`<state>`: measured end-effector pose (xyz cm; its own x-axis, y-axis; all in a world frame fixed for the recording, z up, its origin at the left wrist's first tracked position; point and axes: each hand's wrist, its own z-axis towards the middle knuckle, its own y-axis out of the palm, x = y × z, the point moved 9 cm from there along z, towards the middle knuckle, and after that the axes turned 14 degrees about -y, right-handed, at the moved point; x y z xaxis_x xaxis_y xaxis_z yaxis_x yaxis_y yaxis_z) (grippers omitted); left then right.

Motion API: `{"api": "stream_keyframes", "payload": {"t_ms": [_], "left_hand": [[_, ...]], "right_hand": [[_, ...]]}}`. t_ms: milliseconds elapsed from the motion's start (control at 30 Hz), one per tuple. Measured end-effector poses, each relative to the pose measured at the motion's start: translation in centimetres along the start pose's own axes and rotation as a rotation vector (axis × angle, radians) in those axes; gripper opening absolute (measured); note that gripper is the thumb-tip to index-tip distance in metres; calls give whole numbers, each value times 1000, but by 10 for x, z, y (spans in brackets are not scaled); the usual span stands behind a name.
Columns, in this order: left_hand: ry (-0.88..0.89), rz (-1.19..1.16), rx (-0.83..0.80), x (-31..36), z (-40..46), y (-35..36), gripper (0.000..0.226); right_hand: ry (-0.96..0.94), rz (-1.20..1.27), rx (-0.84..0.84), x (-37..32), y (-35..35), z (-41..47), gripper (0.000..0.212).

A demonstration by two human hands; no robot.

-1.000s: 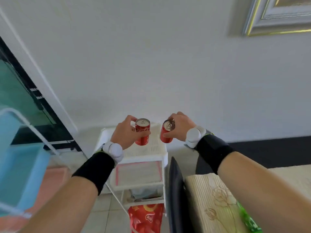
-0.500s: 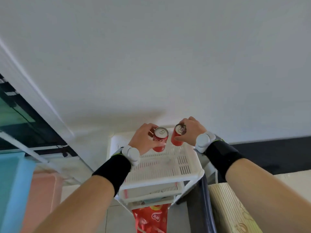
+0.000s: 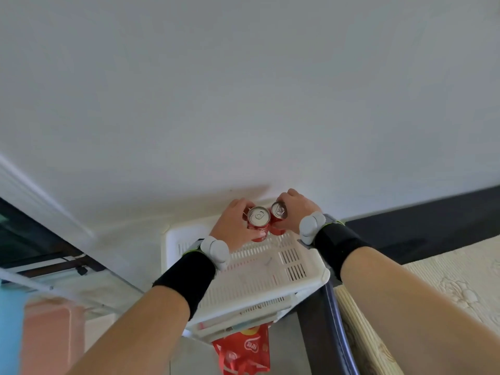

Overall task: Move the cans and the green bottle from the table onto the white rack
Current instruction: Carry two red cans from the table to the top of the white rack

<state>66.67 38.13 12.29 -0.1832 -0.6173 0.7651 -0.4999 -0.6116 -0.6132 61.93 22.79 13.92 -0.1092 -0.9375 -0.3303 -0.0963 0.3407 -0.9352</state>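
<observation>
Two red cans with silver tops stand side by side at the far edge of the white rack's slotted top shelf point(image 3: 257, 274), close to the wall. My left hand point(image 3: 234, 226) is wrapped around the left can point(image 3: 259, 222). My right hand point(image 3: 293, 211) grips the right can point(image 3: 278, 216). The cans nearly touch each other, and their bases sit at or just above the shelf; I cannot tell which. The green bottle is out of view.
A white wall rises right behind the rack. A red snack bag point(image 3: 244, 347) hangs under the lower shelves. A dark chair edge point(image 3: 335, 318) and a cream-clothed table point(image 3: 433, 288) lie to the right. Blue and pink bins point(image 3: 40, 336) stand at the left.
Both hands carried the cans forward and down onto the back of the rack's top shelf, and the cans came closer together. The view tilted and moved nearer the rack.
</observation>
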Motion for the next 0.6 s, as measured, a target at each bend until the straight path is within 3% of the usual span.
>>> {"api": "stream_keyframes", "payload": {"t_ms": [167,400,600], "left_hand": [[6,14,7,-6,3,8,55],[-8,-36,-8,-8,10,17,57],[-10,-30,26,-3,5,27,61]], "right_hand": [[9,36,35,7,9,-4,64],[-21,42,96,6,10,-17,100],[24,101,133,12,4,-33,96]]}}
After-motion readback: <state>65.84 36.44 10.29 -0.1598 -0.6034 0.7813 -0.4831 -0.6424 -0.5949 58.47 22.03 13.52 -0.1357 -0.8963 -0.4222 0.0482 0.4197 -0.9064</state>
